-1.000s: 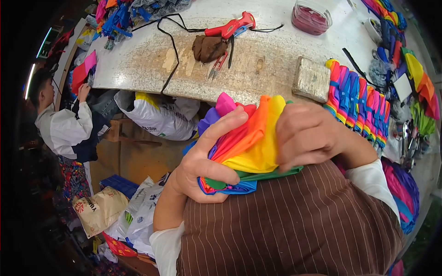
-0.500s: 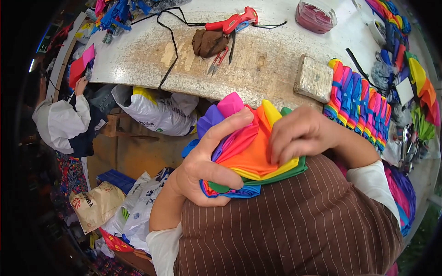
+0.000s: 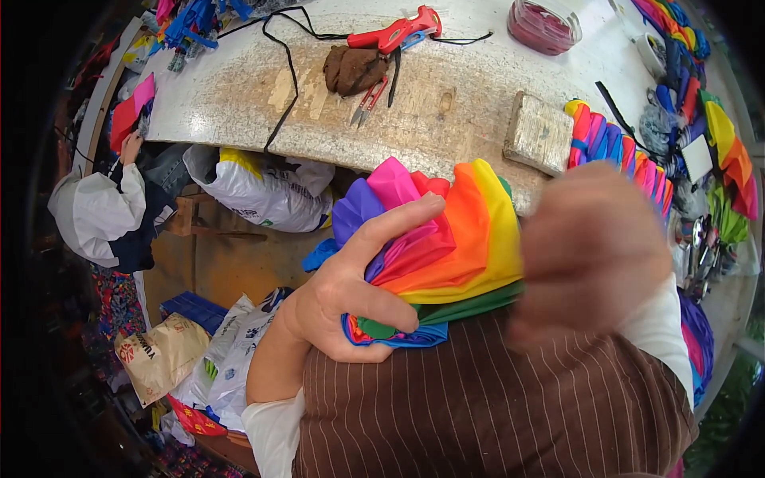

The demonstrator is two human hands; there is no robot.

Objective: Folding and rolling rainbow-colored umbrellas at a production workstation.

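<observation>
Left hand [image 3: 343, 299] clamps a folded fan of rainbow fabric [image 3: 446, 239] against the lap, keeping its pleats stacked; the blurred right hand [image 3: 590, 255] hovers beside it, its grip impossible to tell, below the worn workbench [image 3: 446, 95].

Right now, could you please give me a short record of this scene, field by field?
left hand: grips the folded rainbow fabric at its lower left corner
right hand: blurred, raised over the fabric's right side; grip cannot be told
fabric: pleated panels, purple through red, orange, yellow, green, blue
worktable: worn, pale, curved edge
on table: red tool, brown lump, small snips, wooden block, pink-filled bowl
nearby: another person in white sleeves at left
</observation>
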